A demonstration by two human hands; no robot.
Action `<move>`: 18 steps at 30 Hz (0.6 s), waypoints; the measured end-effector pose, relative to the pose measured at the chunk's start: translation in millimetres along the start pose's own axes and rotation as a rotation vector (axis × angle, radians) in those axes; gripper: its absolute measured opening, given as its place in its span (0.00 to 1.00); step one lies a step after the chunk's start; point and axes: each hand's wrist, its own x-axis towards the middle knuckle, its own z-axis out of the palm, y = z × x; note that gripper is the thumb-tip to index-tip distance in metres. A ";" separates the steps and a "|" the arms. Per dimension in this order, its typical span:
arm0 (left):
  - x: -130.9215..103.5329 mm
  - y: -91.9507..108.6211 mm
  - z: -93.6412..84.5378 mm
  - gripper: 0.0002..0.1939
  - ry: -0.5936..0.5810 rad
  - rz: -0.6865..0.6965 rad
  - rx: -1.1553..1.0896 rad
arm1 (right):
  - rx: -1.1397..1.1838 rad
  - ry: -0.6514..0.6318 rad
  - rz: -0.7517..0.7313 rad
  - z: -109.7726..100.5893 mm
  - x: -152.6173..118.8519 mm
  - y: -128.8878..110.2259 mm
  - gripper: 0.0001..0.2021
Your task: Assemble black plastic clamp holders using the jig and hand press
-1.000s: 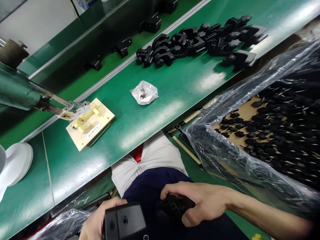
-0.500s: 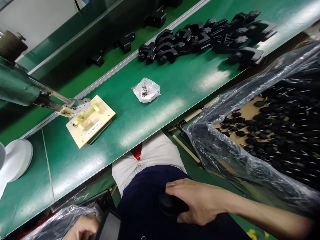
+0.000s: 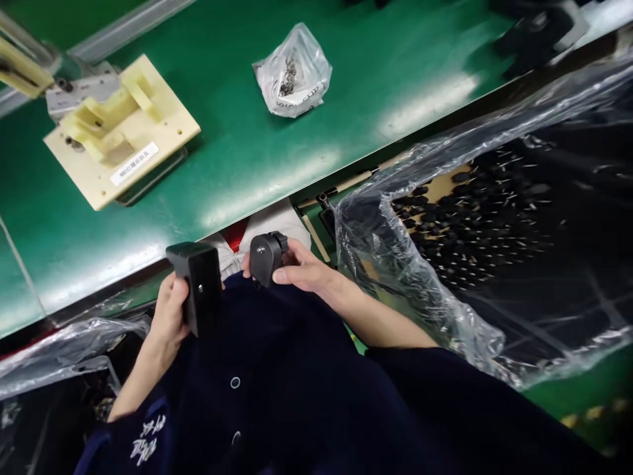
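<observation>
My left hand (image 3: 171, 310) is wrapped round a black box-shaped part (image 3: 202, 280), held upright over my lap. Just to its right, a rounded black part (image 3: 266, 257) with a small metal stud on its face is gripped between the thumb and fingers of my right hand (image 3: 297, 264). The two parts are apart. Beyond them on the green bench (image 3: 237, 165) lies a clear plastic bag (image 3: 294, 76) with small metal pieces inside. A cream fixture plate (image 3: 173, 122) with a white label sits at the bench's upper left.
A plastic-lined box (image 3: 410, 257) holding many black knobs with metal studs stands at the right. Another plastic-lined container (image 3: 64, 356) is at the lower left. Black parts (image 3: 539, 33) lie at the bench's upper right. A metal arm (image 3: 24, 66) reaches toward the fixture.
Both hands have come together over my lap, with the black parts raised. The view has shifted, so bench, fixture and bag appear higher and larger.
</observation>
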 end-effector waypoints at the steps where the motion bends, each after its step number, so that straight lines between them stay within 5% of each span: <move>1: 3.4 2.4 9.3 0.36 -0.009 -0.033 -0.085 | -0.004 0.017 -0.010 0.5 3.6 1.5 0.23; 6: 8.7 10.4 31.3 0.38 -0.077 -0.192 -0.245 | -0.033 0.007 -0.005 2.2 11.2 6.7 0.24; 10: 11.6 4.1 27.0 0.37 -0.125 -0.307 -0.269 | -0.049 0.054 0.103 -0.6 11.0 14.5 0.23; 18: 16.2 -7.0 16.8 0.32 -0.044 -0.411 -0.369 | -0.071 0.048 0.299 -3.9 4.8 26.5 0.27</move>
